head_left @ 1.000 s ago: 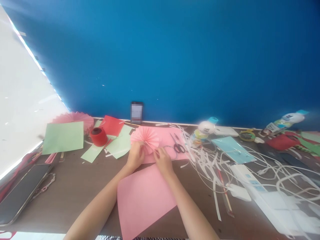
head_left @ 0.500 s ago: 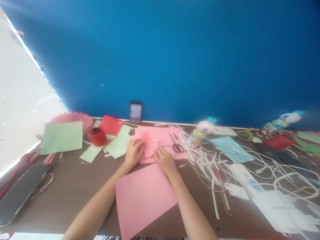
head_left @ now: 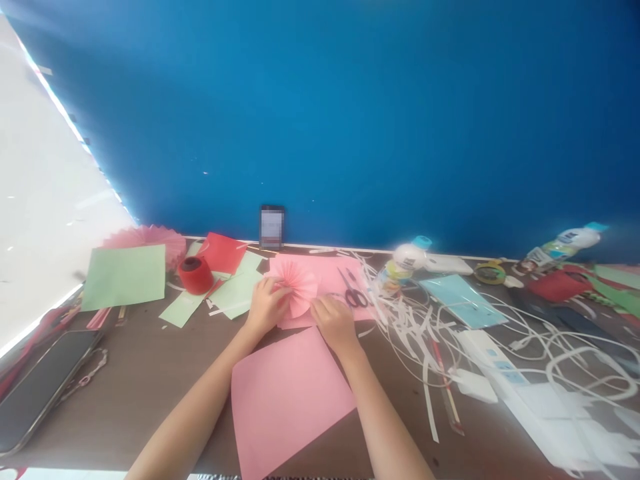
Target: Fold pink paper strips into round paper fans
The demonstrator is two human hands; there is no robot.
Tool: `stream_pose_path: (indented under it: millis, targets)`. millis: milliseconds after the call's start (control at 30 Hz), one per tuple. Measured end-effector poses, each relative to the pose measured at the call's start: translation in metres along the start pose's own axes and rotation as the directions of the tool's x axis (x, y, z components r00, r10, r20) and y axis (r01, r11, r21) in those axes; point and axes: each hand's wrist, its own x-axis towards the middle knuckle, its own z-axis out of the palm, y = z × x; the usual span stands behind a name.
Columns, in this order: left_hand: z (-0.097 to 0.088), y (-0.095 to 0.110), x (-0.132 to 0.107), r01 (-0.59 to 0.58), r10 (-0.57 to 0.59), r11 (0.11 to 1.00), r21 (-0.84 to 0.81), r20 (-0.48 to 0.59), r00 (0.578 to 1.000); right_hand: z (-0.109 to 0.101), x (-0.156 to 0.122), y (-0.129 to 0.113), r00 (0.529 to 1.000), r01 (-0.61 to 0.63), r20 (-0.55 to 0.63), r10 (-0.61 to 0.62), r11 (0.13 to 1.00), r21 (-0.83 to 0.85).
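A pleated pink paper fan (head_left: 301, 283), opened into a rosette, is held between my two hands over flat pink sheets (head_left: 333, 270). My left hand (head_left: 267, 305) grips its left side, fingers closed near the centre. At the lower right edge, my right hand (head_left: 333, 320) pinches the folds with its fingertips. Scissors (head_left: 356, 298) with dark handles lie on the pink sheets just right of the fan. A larger pink sheet (head_left: 290, 403) rests between my forearms at the near side.
On the left are green paper (head_left: 124, 277), a red tape roll (head_left: 195, 275) and a phone (head_left: 45, 387). To the right lie paper strips (head_left: 413, 327), a glue bottle (head_left: 403, 263), white cables and a power strip (head_left: 500, 373). Behind rises a blue wall (head_left: 350, 120).
The fan has shifted very slightly right, and my left fingers have moved a little on its folds. My right hand has stayed at its lower right edge.
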Motion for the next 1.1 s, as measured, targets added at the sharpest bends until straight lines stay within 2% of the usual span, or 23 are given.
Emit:
stream_pose_path:
  millis: [167,300,400,567,767,833,933,1100]
  targets:
    - [-0.010,0.004,0.010,-0.102,0.095,0.991,0.088,0.077,0.992,-0.006,0.002,0.003,1.000,0.008,-0.024,-0.009,1.000,-0.011]
    - [-0.014,0.002,0.015,-0.250,0.232,0.957,0.145,0.132,0.964,-0.009,0.002,0.002,0.999,0.018,-0.034,-0.018,1.000,0.002]
    - [-0.016,0.000,0.018,-0.310,0.289,0.938,0.156,0.141,0.947,-0.011,0.003,0.000,0.999,0.007,-0.033,-0.007,1.000,0.011]
    - [-0.020,-0.002,0.021,-0.383,0.356,0.909,0.163,0.168,0.919,-0.009,0.001,0.000,0.998,-0.044,-0.032,0.046,0.996,0.078]
    - [-0.028,-0.001,0.029,-0.409,0.327,0.886,0.216,0.335,0.884,-0.002,-0.001,0.001,0.998,-0.048,-0.024,0.051,0.990,0.136]
    - [-0.030,0.001,0.032,-0.429,0.309,0.874,0.230,0.417,0.855,0.000,-0.003,0.002,0.999,-0.034,0.005,0.033,0.987,0.154]
    - [-0.033,0.005,0.038,-0.480,0.303,0.848,0.224,0.539,0.786,0.002,-0.004,0.004,0.998,-0.027,0.054,0.017,0.982,0.187]
    - [-0.034,0.012,0.043,-0.524,0.287,0.829,0.196,0.656,0.698,0.001,-0.006,0.006,0.992,-0.070,0.118,0.041,0.964,0.255]
